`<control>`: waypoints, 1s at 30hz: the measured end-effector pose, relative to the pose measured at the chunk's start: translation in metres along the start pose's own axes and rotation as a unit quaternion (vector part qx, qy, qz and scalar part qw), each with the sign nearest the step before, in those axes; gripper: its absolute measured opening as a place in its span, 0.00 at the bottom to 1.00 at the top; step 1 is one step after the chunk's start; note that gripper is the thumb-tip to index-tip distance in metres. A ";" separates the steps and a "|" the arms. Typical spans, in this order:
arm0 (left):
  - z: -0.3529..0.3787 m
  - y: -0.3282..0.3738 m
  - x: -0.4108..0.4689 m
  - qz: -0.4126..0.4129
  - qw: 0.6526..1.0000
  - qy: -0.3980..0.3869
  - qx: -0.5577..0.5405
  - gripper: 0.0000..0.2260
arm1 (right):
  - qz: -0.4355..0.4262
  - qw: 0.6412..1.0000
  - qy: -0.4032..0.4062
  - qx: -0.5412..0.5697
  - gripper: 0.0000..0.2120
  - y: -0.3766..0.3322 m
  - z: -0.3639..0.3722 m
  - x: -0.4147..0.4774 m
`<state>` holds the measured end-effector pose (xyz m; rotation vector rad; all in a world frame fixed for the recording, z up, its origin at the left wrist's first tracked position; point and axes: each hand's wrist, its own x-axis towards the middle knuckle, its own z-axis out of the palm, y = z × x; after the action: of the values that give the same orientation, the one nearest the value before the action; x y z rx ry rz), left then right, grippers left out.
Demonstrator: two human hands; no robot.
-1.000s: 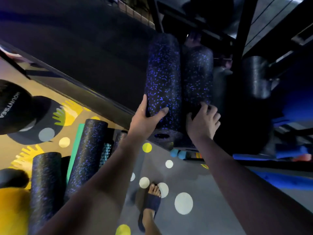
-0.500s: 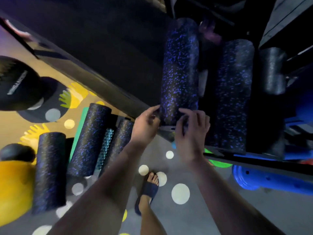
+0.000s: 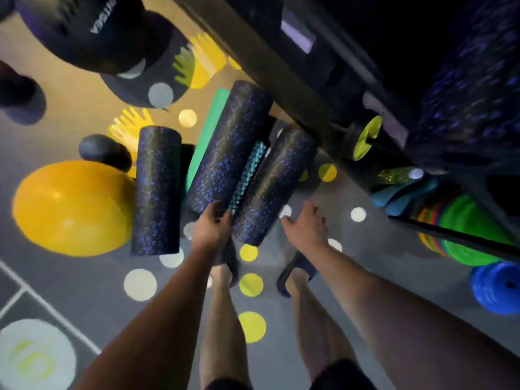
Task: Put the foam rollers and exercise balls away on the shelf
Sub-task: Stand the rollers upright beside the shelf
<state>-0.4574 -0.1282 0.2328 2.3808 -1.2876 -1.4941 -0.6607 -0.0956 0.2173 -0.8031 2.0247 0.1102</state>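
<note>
- The grey floor (image 3: 84, 299) is seen to be dotted with white and yellow circles; both sandalled feet are planted on it.
- A dark shelf (image 3: 455, 235) is set along the right edge. Green weight plates (image 3: 475, 235) and a blue plate (image 3: 501, 288) are stacked under it.
- A large black ball (image 3: 84, 32) with white lettering is found at top left.
- A yellow exercise ball (image 3: 73, 206) is rested on the floor at the left, touching the left foam roller (image 3: 157, 190).
- A speckled roller (image 3: 472, 94) is stored on the shelf at upper right – heavily blurred.
- Three black, blue-flecked rollers are laid side by side on the floor: the left one, the middle foam roller (image 3: 228, 147) and the right foam roller (image 3: 273, 187).
- A green roller (image 3: 208, 136) is partly hidden behind the middle one. A teal ridged roller (image 3: 247, 175) is wedged between the middle and right ones.
- A small black ball (image 3: 104, 150) is placed just above the yellow ball.
- The near end of the middle foam roller is gripped by the left hand (image 3: 213, 223), fingers curled round it.
- The right hand (image 3: 306, 226) is held with fingers loosely spread – nothing is grasped, just beside the right roller's near end.
</note>
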 end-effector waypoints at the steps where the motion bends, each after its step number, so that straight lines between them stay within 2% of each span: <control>1: -0.004 -0.006 0.011 0.002 1.000 -0.006 0.023 0.17 | 0.031 0.999 -0.007 0.018 0.32 -0.002 0.010 0.012; 4: -0.010 -0.019 0.049 0.036 0.998 0.009 0.051 0.23 | 0.090 0.991 -0.010 0.094 0.36 -0.012 0.037 0.043; 7: 0.002 -0.038 0.096 0.092 0.991 0.014 0.092 0.28 | 0.166 0.968 -0.029 0.188 0.50 -0.012 0.082 0.083; 10: 0.022 -0.054 0.152 0.160 0.967 0.038 0.194 0.38 | 0.198 0.938 -0.016 0.283 0.65 -0.010 0.140 0.134; 13: 0.041 -0.061 0.198 0.180 0.942 0.085 0.269 0.48 | 0.217 0.911 0.005 0.351 0.70 -0.007 0.186 0.183; 14: 0.049 -0.064 0.203 0.213 0.930 0.104 0.281 0.46 | 0.217 0.906 0.019 0.363 0.71 -0.006 0.196 0.192; 16: 0.065 -0.070 0.199 0.325 0.889 0.119 0.299 0.38 | 0.201 0.907 0.053 0.367 0.67 -0.001 0.210 0.201; 18: 0.078 -0.075 0.183 0.426 0.856 0.060 0.285 0.28 | 0.197 0.913 0.080 0.350 0.64 0.004 0.206 0.187; 19: 0.082 -0.075 0.171 0.429 0.867 0.015 0.254 0.24 | 0.194 0.916 0.088 0.341 0.64 0.004 0.197 0.174; 20: 0.083 -0.077 0.157 0.382 0.899 -0.036 0.211 0.24 | 0.179 0.919 0.085 0.341 0.63 0.004 0.184 0.159; 22: 0.068 -0.059 0.122 0.213 0.964 -0.121 0.102 0.30 | 0.137 0.915 0.058 0.374 0.58 -0.002 0.146 0.120; 23: 0.057 -0.047 0.103 0.127 0.978 -0.161 0.043 0.31 | 0.123 0.912 0.038 0.390 0.55 -0.007 0.124 0.098; 24: 0.042 -0.033 0.084 0.054 0.977 -0.206 -0.032 0.27 | 0.108 0.911 0.020 0.397 0.51 -0.014 0.100 0.074; 26: 0.013 -0.004 0.045 -0.052 0.939 -0.280 -0.193 0.22 | 0.077 0.920 -0.022 0.385 0.46 -0.030 0.051 0.027; 28: -0.018 0.023 0.008 -0.074 0.913 -0.296 -0.271 0.26 | 0.039 0.934 -0.036 0.354 0.47 -0.053 0.002 -0.015; 30: -0.055 0.047 -0.025 -0.064 0.900 -0.298 -0.312 0.32 | 0.003 0.944 -0.038 0.328 0.48 -0.083 -0.044 -0.053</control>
<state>-0.4491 -0.1621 0.3011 1.6706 -0.5375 -2.3414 -0.6257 -0.1509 0.3035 -0.3569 1.8165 -0.5025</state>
